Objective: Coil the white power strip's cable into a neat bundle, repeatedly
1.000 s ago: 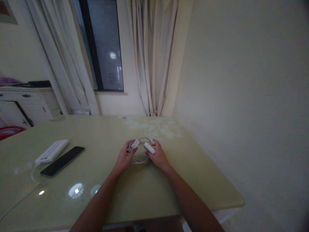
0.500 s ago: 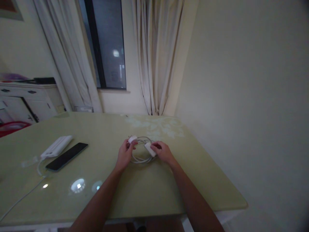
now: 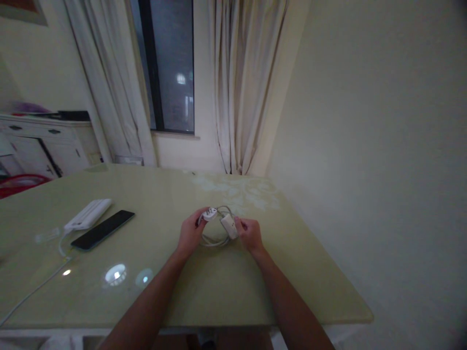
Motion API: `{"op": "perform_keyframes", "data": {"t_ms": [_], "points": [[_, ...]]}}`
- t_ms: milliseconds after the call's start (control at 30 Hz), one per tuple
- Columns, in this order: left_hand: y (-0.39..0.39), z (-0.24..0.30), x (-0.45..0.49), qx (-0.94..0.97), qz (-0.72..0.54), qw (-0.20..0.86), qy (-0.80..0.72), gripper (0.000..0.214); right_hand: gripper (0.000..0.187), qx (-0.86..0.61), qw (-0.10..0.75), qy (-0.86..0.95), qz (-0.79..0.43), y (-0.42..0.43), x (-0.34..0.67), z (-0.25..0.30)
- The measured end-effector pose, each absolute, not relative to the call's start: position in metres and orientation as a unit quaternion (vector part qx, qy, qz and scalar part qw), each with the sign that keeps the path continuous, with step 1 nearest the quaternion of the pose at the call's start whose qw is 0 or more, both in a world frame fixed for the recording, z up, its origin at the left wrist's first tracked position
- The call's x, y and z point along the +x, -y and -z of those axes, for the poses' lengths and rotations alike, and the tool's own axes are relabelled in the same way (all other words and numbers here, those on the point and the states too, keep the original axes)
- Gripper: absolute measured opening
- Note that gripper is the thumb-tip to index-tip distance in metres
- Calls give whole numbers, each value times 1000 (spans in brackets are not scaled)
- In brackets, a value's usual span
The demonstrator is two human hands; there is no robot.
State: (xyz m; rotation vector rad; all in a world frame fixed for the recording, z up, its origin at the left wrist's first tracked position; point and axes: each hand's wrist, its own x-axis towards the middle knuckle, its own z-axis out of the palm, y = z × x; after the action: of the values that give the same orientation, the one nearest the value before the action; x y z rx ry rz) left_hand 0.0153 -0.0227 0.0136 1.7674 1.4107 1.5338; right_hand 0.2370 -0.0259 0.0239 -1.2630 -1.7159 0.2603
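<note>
A coiled white cable [image 3: 215, 238] with two white plug ends lies at the middle of the pale green table [image 3: 226, 287]. My left hand [image 3: 190, 233] pinches the left white plug end [image 3: 209, 214]. My right hand [image 3: 249, 234] is closed on the other white plug end [image 3: 229, 226]. Both hands hold the coil just above the tabletop, close together.
To the left lie a white power bank [image 3: 88, 214] with a white lead and a black phone [image 3: 102, 229]. Behind the table are a dark window [image 3: 166, 63], cream curtains [image 3: 241, 82] and a white cabinet [image 3: 44, 143]. A plain wall stands at the right.
My hands have drawn closer together on the cable, bringing the two plug ends nearer each other. The camera view has shifted slightly down and to the left.
</note>
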Motion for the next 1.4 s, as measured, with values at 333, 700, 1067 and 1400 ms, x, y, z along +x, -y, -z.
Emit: {"op": "perform_keyframes", "data": {"t_ms": [333, 700, 1067, 1400], "points": [[29, -18, 17, 646, -551, 177, -499, 39, 51, -432, 329, 840, 3, 51, 203, -20], [29, -18, 18, 643, -548, 183, -503, 40, 59, -440, 396, 799, -104, 49, 204, -21], [52, -26, 21, 804, -437, 64, -398, 34, 50, -402, 560, 717, -102, 35, 223, -34], [48, -17, 40, 720, -540, 108, -422, 37, 32, -413, 590, 662, -206, 22, 228, -31]]}}
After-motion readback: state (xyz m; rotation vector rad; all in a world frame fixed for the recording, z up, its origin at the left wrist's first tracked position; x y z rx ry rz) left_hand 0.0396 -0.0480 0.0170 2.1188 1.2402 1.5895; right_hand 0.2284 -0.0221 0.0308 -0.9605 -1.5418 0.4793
